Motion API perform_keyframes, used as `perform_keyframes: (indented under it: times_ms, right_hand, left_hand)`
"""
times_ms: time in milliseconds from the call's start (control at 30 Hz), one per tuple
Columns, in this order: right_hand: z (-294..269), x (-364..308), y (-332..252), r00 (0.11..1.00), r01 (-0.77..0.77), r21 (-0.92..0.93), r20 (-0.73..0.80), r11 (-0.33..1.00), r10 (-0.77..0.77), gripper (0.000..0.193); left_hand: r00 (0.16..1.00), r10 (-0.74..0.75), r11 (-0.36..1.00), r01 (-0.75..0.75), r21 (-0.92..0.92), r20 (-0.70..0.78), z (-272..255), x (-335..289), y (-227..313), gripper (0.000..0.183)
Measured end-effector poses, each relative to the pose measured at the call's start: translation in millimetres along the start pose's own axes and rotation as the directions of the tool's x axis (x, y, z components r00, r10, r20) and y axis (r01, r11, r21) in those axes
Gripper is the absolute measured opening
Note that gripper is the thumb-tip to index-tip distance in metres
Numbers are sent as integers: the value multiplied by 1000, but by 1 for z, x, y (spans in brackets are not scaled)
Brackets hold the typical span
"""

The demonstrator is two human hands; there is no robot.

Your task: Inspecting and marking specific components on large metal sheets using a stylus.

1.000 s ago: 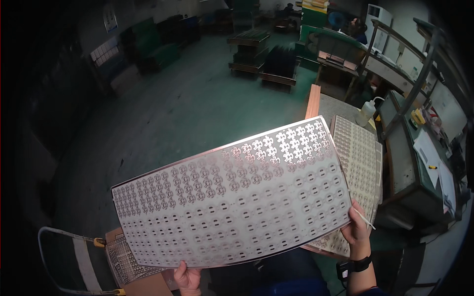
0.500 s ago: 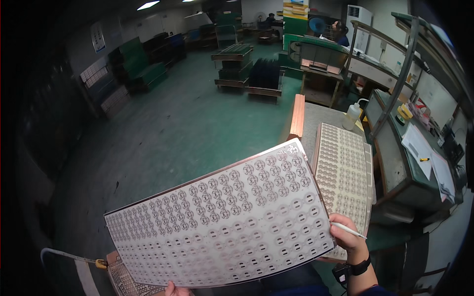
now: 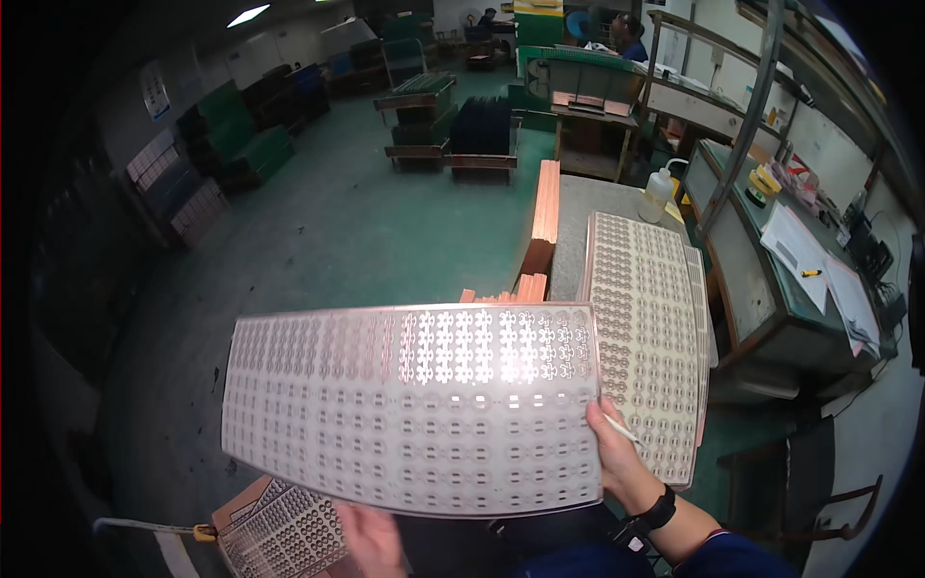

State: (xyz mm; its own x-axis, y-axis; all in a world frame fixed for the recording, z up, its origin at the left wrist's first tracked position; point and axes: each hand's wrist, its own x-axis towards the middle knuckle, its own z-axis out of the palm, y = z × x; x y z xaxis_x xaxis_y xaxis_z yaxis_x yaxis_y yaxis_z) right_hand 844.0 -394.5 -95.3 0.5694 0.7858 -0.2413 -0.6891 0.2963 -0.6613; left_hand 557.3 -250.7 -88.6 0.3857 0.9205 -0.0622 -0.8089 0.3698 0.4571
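Note:
A large thin panel (image 3: 405, 443), patterned with rows of small round and cross-like shapes, is held up in front of me, light glaring off its upper part. My right hand (image 3: 617, 453) is closed on its right edge and also keeps a white pen (image 3: 621, 429) between the fingers. At the panel's lower edge is my left hand (image 3: 374, 544), slightly blurred, its fingers apart; whether they touch the panel is unclear. To the right, a stack of similar patterned panels (image 3: 650, 337) lies on a grey bench (image 3: 617, 197).
Copper-coloured sheets (image 3: 544, 217) stand at the bench's left side. Another patterned panel stack (image 3: 284, 530) sits low at left, by a metal bar (image 3: 145, 525). A squeeze bottle (image 3: 657, 197) stands on the bench. Rightward is a desk (image 3: 747, 222) with papers. Racks (image 3: 419, 125) and people are farther off.
The panel has turned from slanting to nearly level, its right end moving left. My left hand has loosened from the lower edge and come further into view. My right hand keeps its grip.

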Motion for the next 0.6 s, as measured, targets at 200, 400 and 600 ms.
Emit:
perform_keyframes:
  times_ms: [200, 400, 600]
  right_hand:
    - [-22, -25, 36, 991, -85, 71, 110, 994, 76, 48]
    - [-75, -20, -55, 999, -9, -122, -50, 992, 3, 37]
    - [-97, -16, -92, 968, 83, -796, -79, 600, -239, 31]
  left_hand:
    - [988, -155, 947, 142, 290, 20, 37, -1, -78, 64]
    - [921, -386, 817, 312, 485, 58, 42, 20, -78, 62]
    - [909, -407, 795, 305, 525, 89, 54, 44, -142, 52]
